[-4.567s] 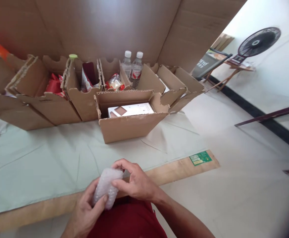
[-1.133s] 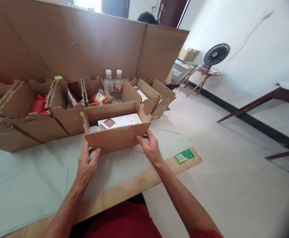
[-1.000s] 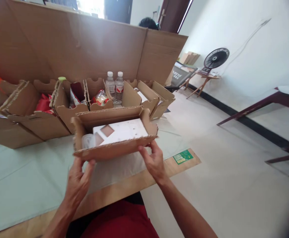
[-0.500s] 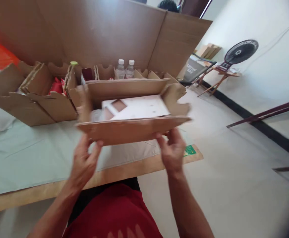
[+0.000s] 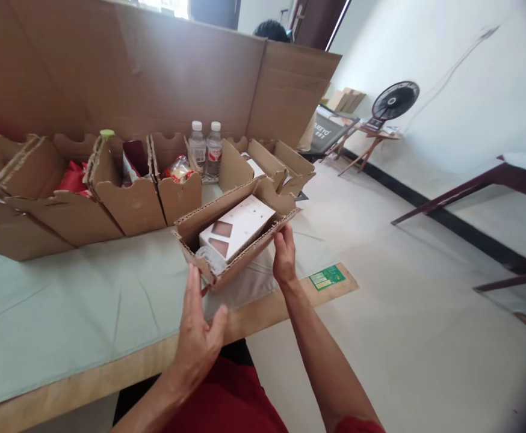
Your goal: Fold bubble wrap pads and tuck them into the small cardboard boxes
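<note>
A narrow open cardboard box (image 5: pixel 249 255) sits slantwise before me, over the near part of the cloth-covered table; whether it rests on the cloth I cannot tell. Inside lie a white carton (image 5: pixel 249 219) with brown squares and a clear, crumpled-looking item (image 5: pixel 211 258). My left hand (image 5: pixel 200 328) has its fingers stretched along the box's near left end, touching it, thumb held apart. At the right end, my right hand (image 5: pixel 284 255) grips the box's near wall, its fingers partly hidden.
A row of cardboard bins (image 5: pixel 127 204) stands behind, holding red packets (image 5: pixel 73 178) and a wrapped snack (image 5: pixel 179 169). Two water bottles (image 5: pixel 206 150) stand among them before a tall cardboard panel (image 5: pixel 177 78). Right are a fan (image 5: pixel 396 101) and a green label (image 5: pixel 327 277) at the table corner.
The box has come down and turned, its left end swinging towards me. My left thumb has come off its wall, while my right hand has moved along to the right end.
</note>
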Motion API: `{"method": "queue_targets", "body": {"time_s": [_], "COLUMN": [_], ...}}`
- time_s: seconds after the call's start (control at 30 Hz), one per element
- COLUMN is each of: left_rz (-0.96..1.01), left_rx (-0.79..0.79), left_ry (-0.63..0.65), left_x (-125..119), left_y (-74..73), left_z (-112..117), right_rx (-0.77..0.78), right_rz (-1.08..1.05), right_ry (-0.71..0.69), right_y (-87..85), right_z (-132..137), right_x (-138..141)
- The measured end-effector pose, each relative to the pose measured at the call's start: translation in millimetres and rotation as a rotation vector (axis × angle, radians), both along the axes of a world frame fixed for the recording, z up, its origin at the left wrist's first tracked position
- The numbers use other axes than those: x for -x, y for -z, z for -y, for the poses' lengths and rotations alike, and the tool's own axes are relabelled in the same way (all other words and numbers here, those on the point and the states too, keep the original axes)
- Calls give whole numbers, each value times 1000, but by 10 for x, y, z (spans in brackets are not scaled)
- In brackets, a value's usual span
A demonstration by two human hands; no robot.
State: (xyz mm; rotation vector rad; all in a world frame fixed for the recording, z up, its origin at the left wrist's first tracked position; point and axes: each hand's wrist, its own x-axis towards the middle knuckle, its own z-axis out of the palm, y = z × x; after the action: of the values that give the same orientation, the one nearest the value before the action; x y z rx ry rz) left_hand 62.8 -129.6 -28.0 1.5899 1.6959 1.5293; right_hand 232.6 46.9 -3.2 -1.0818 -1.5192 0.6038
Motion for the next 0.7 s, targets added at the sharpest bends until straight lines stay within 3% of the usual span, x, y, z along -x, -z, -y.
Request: {"method": "queue_targets", "body": {"time_s": [0.13,0.27,0.53,0.7], "left_rz": [-21,-23,52,108], "left_rx": [58,71,91,99], "left_ry": [49,85,92,165], "left_x": [-207,-272,-394,-457], "left_y": [99,99,83,52], "left_z": [48,62,27,-110], "right_rx": [73,104,53,115], "right_rz": [-37,-22,24,-181], "right_ry": [-56,-113,-190,-268], "right_y": [191,194,64,46], "right_z": [-415,-647,-621,-648], "right_x": [151,366,593,514]}}
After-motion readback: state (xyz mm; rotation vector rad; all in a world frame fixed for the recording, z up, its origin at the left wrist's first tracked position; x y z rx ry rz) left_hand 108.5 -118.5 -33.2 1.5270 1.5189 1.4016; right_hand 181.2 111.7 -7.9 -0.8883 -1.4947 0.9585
